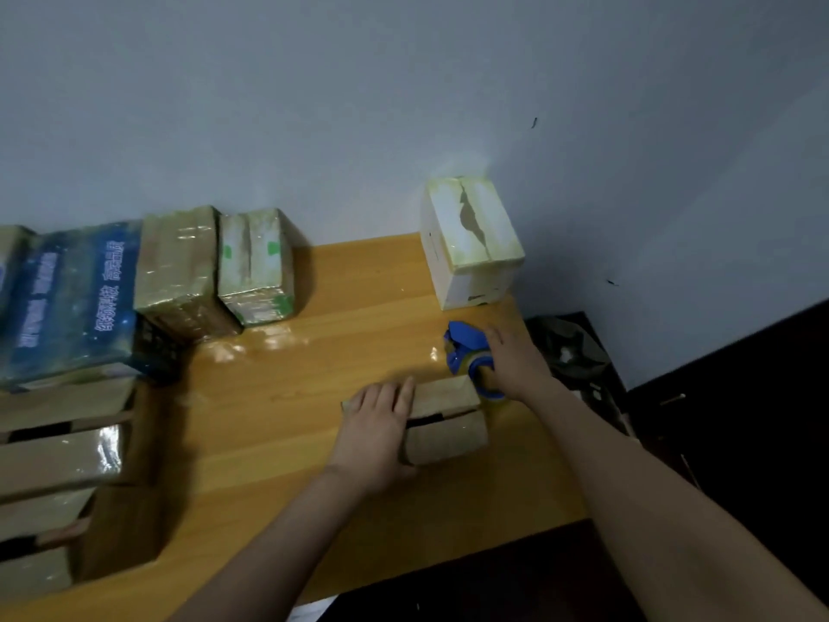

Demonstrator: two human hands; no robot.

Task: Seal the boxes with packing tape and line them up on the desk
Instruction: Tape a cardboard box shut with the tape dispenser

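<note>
Head view looks down on a wooden desk (291, 388) set against a pale wall (403, 105). Near the desk's right edge lies a small cardboard box (448, 435), its two top flaps closed with a dark gap showing between them. The left hand (381, 419) rests flat on the left part of the box top, fingers straight and close together, pressing down rather than grasping. The right hand (516, 361) holds a blue tape dispenser (469, 352), fingers curled over its rear part; the dispenser sits at the far right corner of the small box, though whether it touches the cardboard cannot be told.

At the back right corner of the desk stands a white box (471, 244), upright, with a torn strip down its top. Along the back edge toward the left, three boxes stand side by side and touching: a box with green marks (255, 267), a brown box (179, 271) shiny with tape, and a blue box (71, 303) with white lettering. At the left edge, nearer the person, sits a stack of cardboard boxes (58, 464)
</note>
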